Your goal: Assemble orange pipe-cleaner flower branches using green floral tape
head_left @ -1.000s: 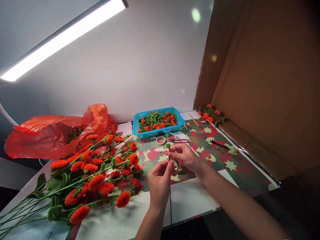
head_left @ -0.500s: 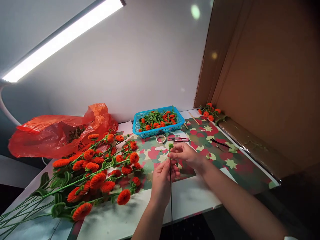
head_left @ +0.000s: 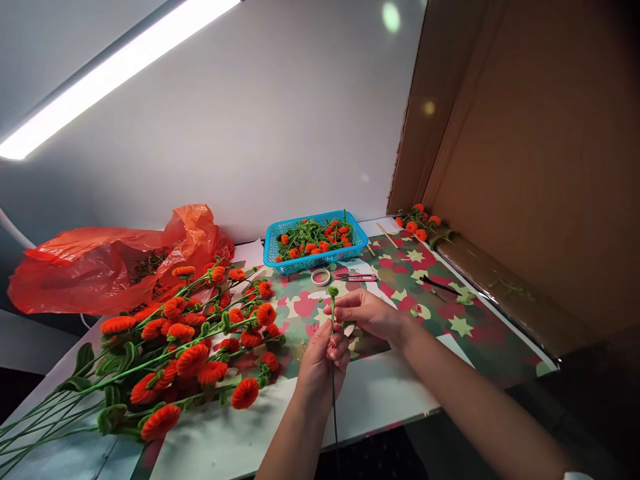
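A thin stem (head_left: 335, 407) stands upright in front of me, topped by a small fuzzy green bud (head_left: 333, 291). Its upper part is green, its lower part dark and thin. My left hand (head_left: 317, 363) is closed round the stem below the bud, thumb and fingers pressed against it. Just above, my right hand (head_left: 373, 315) is closed with thumb and forefinger pinching the stem under the bud; its lower fingers are partly hidden. A roll of tape (head_left: 321, 277) and pink-handled thread snips (head_left: 356, 277) lie on the table beyond both hands.
Many orange fuzzy flowers (head_left: 193, 360) on green stems lie at left, before a red plastic bag (head_left: 90, 267). A blue basket (head_left: 315, 265) of small flowers stands at the back. Dark tweezers-like tool (head_left: 440, 285) lies right, near a wrapped brown roll (head_left: 495, 300).
Both hands and the stem have shifted slightly left in view. The right fingers have slid a little lower below the bud, and more green stem shows there.
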`<state>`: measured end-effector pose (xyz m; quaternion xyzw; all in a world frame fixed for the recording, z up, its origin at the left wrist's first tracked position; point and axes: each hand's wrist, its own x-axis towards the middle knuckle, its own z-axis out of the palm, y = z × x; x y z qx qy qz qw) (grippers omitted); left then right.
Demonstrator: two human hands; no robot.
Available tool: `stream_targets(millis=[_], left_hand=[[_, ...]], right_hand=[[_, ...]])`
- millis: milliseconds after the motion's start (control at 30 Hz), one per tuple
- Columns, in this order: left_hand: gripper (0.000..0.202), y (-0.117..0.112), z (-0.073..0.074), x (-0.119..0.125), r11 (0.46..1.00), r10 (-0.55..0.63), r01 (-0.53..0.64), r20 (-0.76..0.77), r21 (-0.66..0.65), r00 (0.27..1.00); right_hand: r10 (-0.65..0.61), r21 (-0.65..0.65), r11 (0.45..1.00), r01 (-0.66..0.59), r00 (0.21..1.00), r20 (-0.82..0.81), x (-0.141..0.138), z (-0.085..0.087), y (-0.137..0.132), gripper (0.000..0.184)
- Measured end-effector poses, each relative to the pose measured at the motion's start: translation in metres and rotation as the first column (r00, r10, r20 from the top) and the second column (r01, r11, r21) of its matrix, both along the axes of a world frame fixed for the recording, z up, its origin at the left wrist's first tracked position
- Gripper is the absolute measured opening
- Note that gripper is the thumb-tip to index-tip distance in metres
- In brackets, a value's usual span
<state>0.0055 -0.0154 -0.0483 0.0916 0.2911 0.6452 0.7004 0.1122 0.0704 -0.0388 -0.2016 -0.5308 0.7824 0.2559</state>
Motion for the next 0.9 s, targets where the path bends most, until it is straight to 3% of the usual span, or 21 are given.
stream_targets(millis=[67,167,233,300,467,533,600,667,733,800,833,900], left_hand=[[0.032,-0.002,-0.002,0.001,0.998,0.048,-0.051,-0.123,-0.028,0.991],[0.031,-0.004,-0.006,0.003,0.983,0.177,-0.182,-0.342,0.016,0.923],[0.029,-0.004,-0.006,0.003,0.980,0.198,-0.194,-0.410,0.051,0.890],[0.028,-0.003,-0.005,0.001,0.985,0.169,-0.169,-0.377,0.034,0.911],[0.026,0.003,-0.004,-0.002,0.998,0.055,-0.056,-0.044,-0.020,0.998],[0.026,0.003,-0.004,-0.002,1.000,0.019,-0.019,-0.027,-0.023,0.999],[0.029,0.000,-0.005,0.000,0.999,0.026,-0.030,-0.143,-0.025,0.989],[0.031,-0.004,-0.005,0.004,0.994,0.108,-0.113,-0.376,0.009,0.920],[0.029,-0.008,-0.005,0.007,0.971,0.232,-0.220,-0.597,0.095,0.768],[0.026,-0.011,-0.004,0.008,0.948,0.309,-0.270,-0.700,0.170,0.644],[0.025,-0.012,-0.004,0.008,0.945,0.318,-0.273,-0.704,0.179,0.635],[0.025,-0.010,-0.004,0.007,0.958,0.280,-0.250,-0.631,0.138,0.724]], right_hand=[[-0.018,0.044,0.999,0.017,1.000,0.016,0.002,0.001,0.001,0.030],[-0.100,0.081,0.992,0.098,0.995,0.017,0.003,0.004,0.001,0.029],[-0.144,0.100,0.985,0.141,0.990,0.014,0.003,0.005,0.000,0.030],[-0.156,0.126,0.980,0.154,0.988,0.007,0.002,0.005,-0.001,0.029],[-0.034,0.083,0.996,0.034,0.999,-0.007,-0.001,0.000,0.000,0.029],[0.010,0.070,0.997,-0.010,1.000,-0.005,-0.001,-0.003,0.003,0.029],[0.023,0.083,0.996,-0.024,1.000,0.007,0.001,-0.003,0.005,0.029],[-0.017,0.113,0.994,0.015,1.000,0.023,0.003,0.000,0.005,0.029],[-0.085,0.137,0.987,0.079,0.996,0.038,0.005,0.004,0.004,0.028],[-0.128,0.147,0.982,0.119,0.990,0.054,0.006,0.008,0.003,0.027],[-0.130,0.152,0.981,0.120,0.990,0.055,0.006,0.008,0.003,0.026],[-0.098,0.147,0.985,0.091,0.994,0.041,0.005,0.006,0.003,0.026]])
